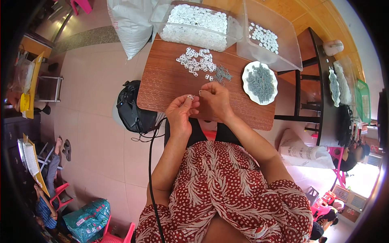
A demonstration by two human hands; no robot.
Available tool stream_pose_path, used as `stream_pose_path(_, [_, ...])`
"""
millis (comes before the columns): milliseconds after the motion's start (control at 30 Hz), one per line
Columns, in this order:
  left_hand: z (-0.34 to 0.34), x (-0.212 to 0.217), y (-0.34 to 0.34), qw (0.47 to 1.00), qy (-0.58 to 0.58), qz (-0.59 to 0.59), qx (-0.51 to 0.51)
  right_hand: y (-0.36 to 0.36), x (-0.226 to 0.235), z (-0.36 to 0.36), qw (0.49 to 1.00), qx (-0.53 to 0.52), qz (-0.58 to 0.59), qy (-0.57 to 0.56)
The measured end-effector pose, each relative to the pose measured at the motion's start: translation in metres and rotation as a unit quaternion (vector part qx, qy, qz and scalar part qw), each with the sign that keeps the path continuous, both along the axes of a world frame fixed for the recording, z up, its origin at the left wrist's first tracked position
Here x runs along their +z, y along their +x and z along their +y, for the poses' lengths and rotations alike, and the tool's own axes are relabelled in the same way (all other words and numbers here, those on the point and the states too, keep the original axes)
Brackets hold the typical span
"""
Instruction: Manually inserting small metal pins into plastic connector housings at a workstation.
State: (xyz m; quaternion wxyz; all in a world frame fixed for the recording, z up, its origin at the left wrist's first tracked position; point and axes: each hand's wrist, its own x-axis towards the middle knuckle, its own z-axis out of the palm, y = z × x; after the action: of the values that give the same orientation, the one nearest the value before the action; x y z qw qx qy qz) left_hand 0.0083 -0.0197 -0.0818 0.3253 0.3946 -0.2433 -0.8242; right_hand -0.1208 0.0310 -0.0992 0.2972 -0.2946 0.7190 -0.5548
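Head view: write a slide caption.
Left hand pinches a small white piece, right hand close by, at a brown table.

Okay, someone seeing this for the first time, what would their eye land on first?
Probably the red-and-white patterned top filling the lower middle. Above it, by the near edge of the brown table, the left grip pinches a small white piece, the right grip close beside. Beyond, a clear tub heaped with white pieces and, at right, a scalloped white plate of grey screw-like bits would likely draw the next look.

Probably a small workshop: bulk white pieces (198,19), bins (284,59), sacks (131,25).
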Motion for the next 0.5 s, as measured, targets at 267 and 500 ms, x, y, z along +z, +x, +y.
stream_pose_path(267, [-0.006, -0.032, 0.003, 0.999, 0.023, -0.035, -0.001, -0.022, -0.033, -0.019, 0.936, 0.019, 0.352, 0.002])
stream_pose_path(500, [-0.01, -0.04, 0.004, 0.999, 0.033, -0.036, -0.01, -0.073, -0.034, -0.032, 0.909, -0.03, 0.413, 0.049])
